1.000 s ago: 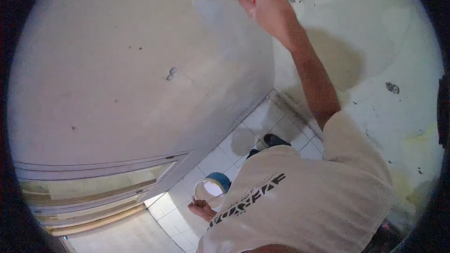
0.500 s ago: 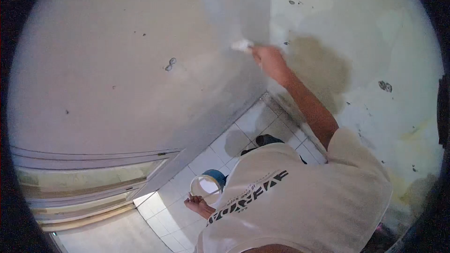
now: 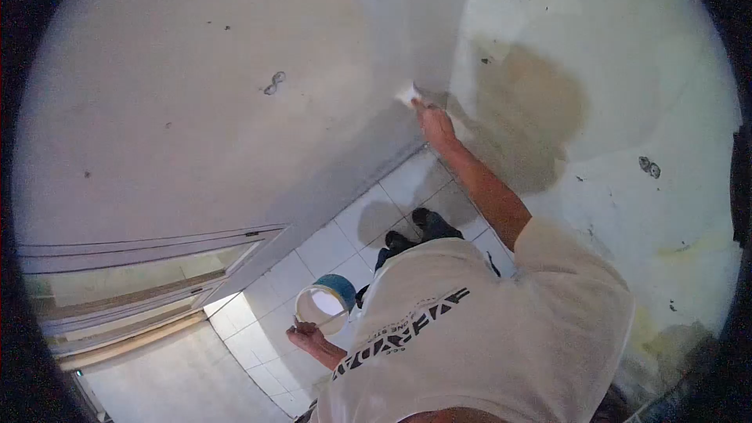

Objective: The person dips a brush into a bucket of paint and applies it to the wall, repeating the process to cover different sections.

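Note:
My right hand (image 3: 435, 123) is closed round a brush-like tool with a white end (image 3: 408, 95), which touches the wall (image 3: 313, 141) close to the corner. The tool's handle is mostly hidden by my fingers. Low on the left, my left hand (image 3: 308, 337) is closed at the rim of a round bucket (image 3: 335, 291), blue outside and whitish inside. A thin light stick lies across the bucket's opening near my fingers. The bucket hangs beside my body, above the floor.
The adjoining wall (image 3: 627, 94) has a large damp-looking patch (image 3: 540, 110) and small chipped spots. White floor tiles (image 3: 368, 218) lie below, with my dark shoes (image 3: 423, 218) on them. A window or door frame (image 3: 235, 258) is at the lower left.
My right hand and the tool have moved down along the wall. The bucket and my left hand appear slightly further left. The view has shifted, and both shoes show more.

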A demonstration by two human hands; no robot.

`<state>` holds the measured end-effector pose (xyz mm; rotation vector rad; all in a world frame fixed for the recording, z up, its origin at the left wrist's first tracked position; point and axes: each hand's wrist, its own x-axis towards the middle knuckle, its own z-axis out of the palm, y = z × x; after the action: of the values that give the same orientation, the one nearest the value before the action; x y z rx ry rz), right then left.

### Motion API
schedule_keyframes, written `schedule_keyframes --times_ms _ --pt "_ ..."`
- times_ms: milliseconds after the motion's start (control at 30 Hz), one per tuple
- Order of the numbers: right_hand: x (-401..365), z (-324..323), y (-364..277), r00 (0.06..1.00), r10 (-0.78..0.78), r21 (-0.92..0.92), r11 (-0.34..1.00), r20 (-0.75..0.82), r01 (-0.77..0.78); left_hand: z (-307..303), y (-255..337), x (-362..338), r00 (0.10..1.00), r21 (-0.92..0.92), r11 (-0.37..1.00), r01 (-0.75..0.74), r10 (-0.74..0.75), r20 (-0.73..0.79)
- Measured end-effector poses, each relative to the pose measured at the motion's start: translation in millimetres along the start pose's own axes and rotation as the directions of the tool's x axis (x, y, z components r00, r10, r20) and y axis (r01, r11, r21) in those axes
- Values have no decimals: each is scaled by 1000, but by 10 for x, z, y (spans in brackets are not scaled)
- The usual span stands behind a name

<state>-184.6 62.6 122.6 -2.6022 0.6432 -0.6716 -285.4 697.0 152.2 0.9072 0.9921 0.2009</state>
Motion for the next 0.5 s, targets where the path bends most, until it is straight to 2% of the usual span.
schedule_keyframes --times_ms 33,67,133,167,233,300,367,400,433,467,500 --pt "-3 22 74 973 35 -98 995 230 -12 -4 -19 17 1000 -3 1000 11 -11 -7" --pt "-6 43 155 971 26 -104 995 236 -2 -34 -17 33 1000 -12 1000 1 -1 -22" --pt "102 -180 4 998 5 -107 994 70 3 -62 44 17 999 -34 999 -7 5 -51" --pt "257 -323 -43 997 -11 -112 994 82 21 -72 53 -13 998 -30 999 -11 10 -54" --pt "595 -748 -191 997 0 10 1000 78 0 -137 30 -54 997 -14 1000 -13 12 -72" --pt "592 -1286 -440 984 -95 116 987 -149 113 -352 52 110 995 -134 987 88 -80 64" --pt "590 -1776 -804 941 -42 295 944 -336 147 -26 8 -284 992 -12 998 -61 59 -110" --pt "637 -1920 -941 952 -60 296 943 -301 153 -148 -6 -203 999 -27 1000 6 -7 -48" --pt "684 -2039 -1052 923 -62 274 945 -381 177 -222 39 -106 997 -35 997 72 -71 24" --pt "707 -2062 -1099 882 -62 248 948 -467 197 -285 41 -45 997 -33 996 78 -78 5" --pt "695 -1890 -1058 886 -67 245 949 -458 199 -274 46 -28 997 -38 997 73 -72 20"
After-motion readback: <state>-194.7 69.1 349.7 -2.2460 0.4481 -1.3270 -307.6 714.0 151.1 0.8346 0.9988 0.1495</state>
